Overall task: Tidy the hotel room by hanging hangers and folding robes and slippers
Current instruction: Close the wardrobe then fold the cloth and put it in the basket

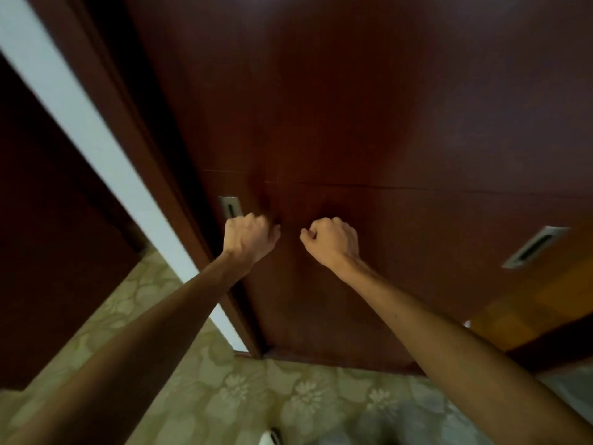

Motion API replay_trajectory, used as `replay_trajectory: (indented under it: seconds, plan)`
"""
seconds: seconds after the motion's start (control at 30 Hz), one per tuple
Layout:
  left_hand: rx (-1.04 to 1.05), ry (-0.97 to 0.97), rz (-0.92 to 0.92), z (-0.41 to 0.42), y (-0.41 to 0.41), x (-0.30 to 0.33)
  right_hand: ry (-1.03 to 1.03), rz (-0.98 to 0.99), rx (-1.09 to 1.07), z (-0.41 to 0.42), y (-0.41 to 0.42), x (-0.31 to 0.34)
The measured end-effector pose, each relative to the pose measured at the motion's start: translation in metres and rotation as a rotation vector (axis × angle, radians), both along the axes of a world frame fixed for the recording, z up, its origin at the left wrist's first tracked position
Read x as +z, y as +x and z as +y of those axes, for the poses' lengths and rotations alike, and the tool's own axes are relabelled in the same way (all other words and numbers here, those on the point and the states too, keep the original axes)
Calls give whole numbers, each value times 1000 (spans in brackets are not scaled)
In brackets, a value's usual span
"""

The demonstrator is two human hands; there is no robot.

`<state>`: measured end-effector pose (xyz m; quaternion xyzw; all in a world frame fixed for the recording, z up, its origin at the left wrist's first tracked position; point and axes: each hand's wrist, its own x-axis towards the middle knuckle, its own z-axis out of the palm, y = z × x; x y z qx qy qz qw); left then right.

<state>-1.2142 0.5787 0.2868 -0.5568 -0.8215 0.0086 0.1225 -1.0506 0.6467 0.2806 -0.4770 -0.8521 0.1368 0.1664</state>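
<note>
A dark red-brown wardrobe door (353, 123) fills the view in front of me. My left hand (248, 239) is held against it with curled fingers, just below a recessed metal handle (229, 207) whose lower end it covers. Its fingertips lie near a faint vertical seam in the wood, and nothing shows in the hand. My right hand (332, 240) hovers close beside it, also curled into a loose fist, holding nothing. No hanger or robe is in sight.
A second recessed handle (534, 247) sits on the panel at the right. A white wall strip (73, 117) and a dark doorway lie to the left. Green floral carpet (256, 396) covers the floor; a small white object (271, 438) pokes in at the bottom edge.
</note>
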Motion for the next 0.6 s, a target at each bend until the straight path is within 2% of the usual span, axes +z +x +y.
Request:
replay_trajectory:
  seconds: [0.2,0.3,0.47,0.6]
  plan:
    - [256,50,-258,-24,-81,0,18,-61,-91,-27,-86,-3]
    - [314,88,-438,-21,-91,-2,46,-66,-145,-31,-105,2]
    - [420,265,-815,-11,-87,-11,74,-112,-228,-28,-101,1]
    - [491,340,-869,-4,-85,-9,108,-144,-226,-28,-96,5]
